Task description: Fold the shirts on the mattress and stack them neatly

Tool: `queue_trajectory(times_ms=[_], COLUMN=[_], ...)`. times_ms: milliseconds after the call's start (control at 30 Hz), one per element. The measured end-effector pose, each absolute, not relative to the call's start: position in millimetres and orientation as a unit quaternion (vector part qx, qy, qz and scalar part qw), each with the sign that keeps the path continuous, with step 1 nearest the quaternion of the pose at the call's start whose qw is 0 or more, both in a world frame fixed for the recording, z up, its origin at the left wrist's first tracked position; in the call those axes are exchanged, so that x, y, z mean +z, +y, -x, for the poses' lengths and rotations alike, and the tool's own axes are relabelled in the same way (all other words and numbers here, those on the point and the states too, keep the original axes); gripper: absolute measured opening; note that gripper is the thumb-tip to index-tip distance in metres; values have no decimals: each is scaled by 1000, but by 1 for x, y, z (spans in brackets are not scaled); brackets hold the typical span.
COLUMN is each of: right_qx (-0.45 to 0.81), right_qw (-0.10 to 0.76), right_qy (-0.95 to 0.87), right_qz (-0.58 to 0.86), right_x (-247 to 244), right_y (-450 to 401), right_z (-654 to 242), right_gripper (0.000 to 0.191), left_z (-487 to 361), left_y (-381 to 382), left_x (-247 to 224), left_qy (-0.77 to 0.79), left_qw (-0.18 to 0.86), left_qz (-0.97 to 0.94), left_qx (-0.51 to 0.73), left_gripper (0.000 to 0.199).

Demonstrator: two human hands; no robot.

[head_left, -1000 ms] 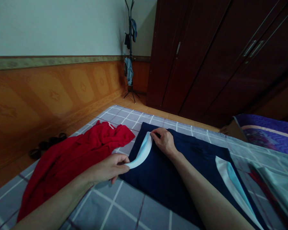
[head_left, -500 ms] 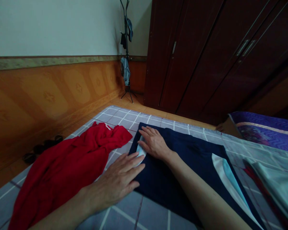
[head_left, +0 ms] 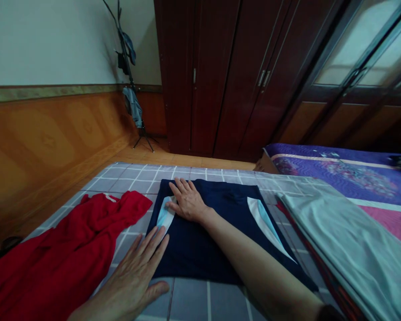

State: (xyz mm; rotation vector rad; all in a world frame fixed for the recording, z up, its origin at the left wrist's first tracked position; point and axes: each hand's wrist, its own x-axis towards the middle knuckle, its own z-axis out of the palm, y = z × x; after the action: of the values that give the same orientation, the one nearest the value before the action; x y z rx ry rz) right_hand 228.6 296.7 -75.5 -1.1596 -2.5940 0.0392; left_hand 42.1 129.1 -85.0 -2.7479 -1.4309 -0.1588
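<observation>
A navy blue garment (head_left: pixel 217 249) with white and light blue side panels lies flat on a grey checked bedsheet (head_left: pixel 190 294). My right hand (head_left: pixel 189 200) rests palm down on its upper left part, fingers spread, beside the left panel. At the garment's lower left edge is my left hand (head_left: pixel 137 269), open, its fingertips touching the lower end of that panel and the thumb apart over the sheet. Left of my hands lies a crumpled red garment (head_left: pixel 70 240). My right forearm hides part of the navy cloth.
Light green folded cloth (head_left: pixel 350 240) lies at the right over some red fabric. Beyond it is a surface with a purple patterned cover (head_left: pixel 307 165). A dark wardrobe (head_left: pixel 207 80) and a coat stand (head_left: pixel 128 71) stand at the back.
The view has swung to the right, showing more of the green cloth and the purple cover. My left hand has shifted back toward me along the garment's edge; my right hand stays on the cloth.
</observation>
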Motion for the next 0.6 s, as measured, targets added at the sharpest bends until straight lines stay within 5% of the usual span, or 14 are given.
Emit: queue_trajectory(times_ms=[333, 600], right_qx=[3, -3], right_qw=[144, 61], right_qy=[-879, -793], right_qz=[454, 606], right_x=[-32, -71], right_y=[278, 286], right_z=[-291, -379], right_gripper=[63, 66], left_z=[-41, -42], left_y=[132, 130], left_x=[-91, -86], left_qy=[-457, -462], left_qw=[24, 2], left_qz=[887, 885], left_qx=[-64, -65], left_gripper=[74, 72])
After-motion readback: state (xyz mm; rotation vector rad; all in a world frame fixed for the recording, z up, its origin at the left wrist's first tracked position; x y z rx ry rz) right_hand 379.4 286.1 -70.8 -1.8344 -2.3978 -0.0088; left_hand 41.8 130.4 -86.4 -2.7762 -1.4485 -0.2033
